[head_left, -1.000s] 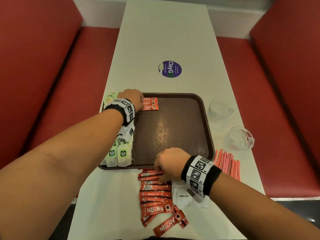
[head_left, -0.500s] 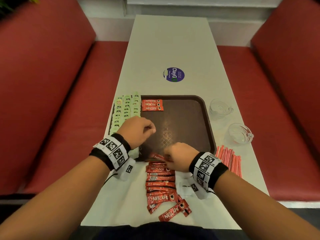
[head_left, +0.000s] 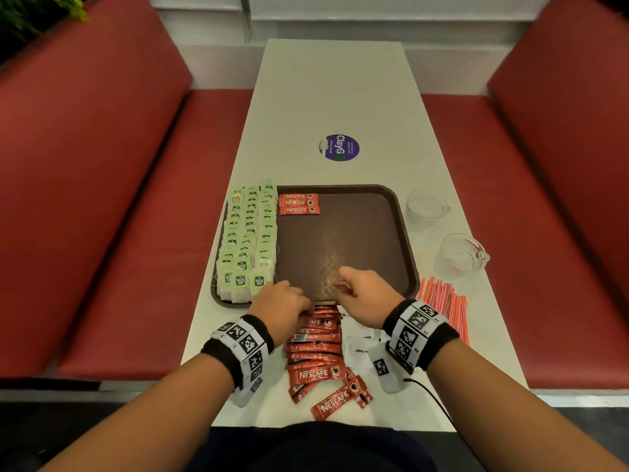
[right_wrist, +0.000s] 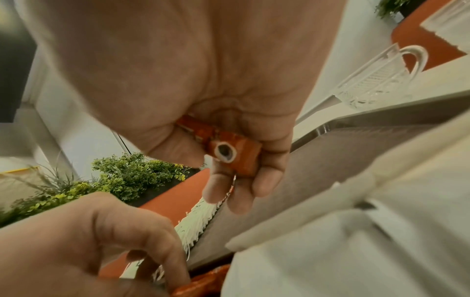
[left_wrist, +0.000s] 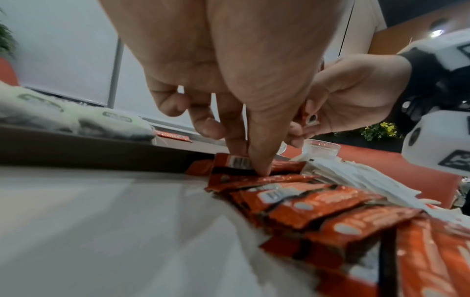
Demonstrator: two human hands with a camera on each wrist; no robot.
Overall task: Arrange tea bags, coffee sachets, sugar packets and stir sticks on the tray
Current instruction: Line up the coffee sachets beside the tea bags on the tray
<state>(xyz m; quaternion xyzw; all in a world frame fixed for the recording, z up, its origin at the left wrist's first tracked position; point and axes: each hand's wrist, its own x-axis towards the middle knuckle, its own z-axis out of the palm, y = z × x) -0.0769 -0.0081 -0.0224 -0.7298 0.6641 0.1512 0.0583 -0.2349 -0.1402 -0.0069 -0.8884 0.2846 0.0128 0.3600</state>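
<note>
The table runs away from your hands, with a red bench beyond each wrist. The tray lies just ahead of both hands. Tea bags fill its strip ahead of your left hand, in close rows. Three sachets lie at the far end of the tray, touching the tea bag rows.

Just under and behind your left hand a pile of sachets lies on the table. Thumb and finger of this hand are closed on the top sachet of the pile, at its near-tray end; the other fingers are loosely bent.

White sugar packets lie under your right wrist, touching the pile. Stir sticks lie in a bundle outside your right wrist. Two glass cups stand ahead of them, beside the tray.

Your right hand hangs over the near edge of the tray. Its fingers are curled around one sachet, which is pressed into the palm and is off the table.
</note>
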